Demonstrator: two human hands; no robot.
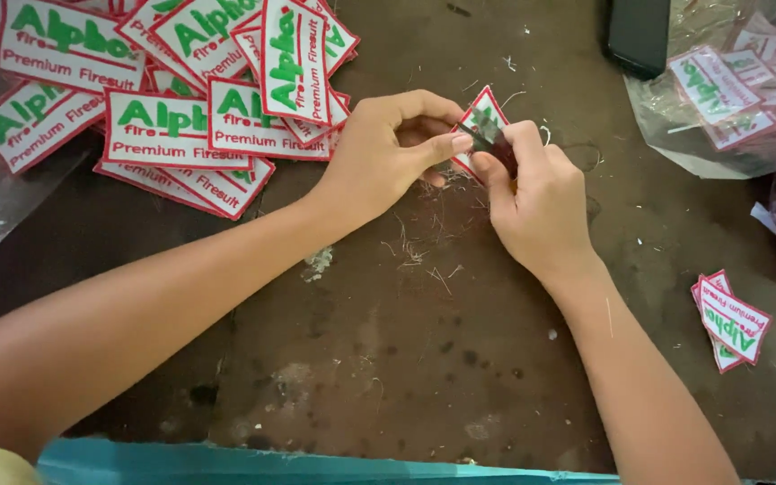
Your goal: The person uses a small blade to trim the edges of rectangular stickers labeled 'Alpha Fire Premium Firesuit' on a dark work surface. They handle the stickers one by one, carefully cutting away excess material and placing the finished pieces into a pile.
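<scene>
My left hand [388, 157] pinches a white embroidered patch [482, 115] with a red border and green lettering, held just above the brown table [379, 359]. My right hand [536, 202] is closed on a small dark cutting tool [487, 139] whose tip rests against the patch edge. Most of the patch is hidden behind my fingers. Loose thread trimmings [419, 242] lie on the table below both hands.
A heap of the same patches [190, 108] lies at the upper left. A small stack of patches [731, 321] sits at the right. A clear plastic bag of patches [738, 85] is at the upper right, beside a dark flat object [639, 34]. A teal edge [271, 465] runs along the near side.
</scene>
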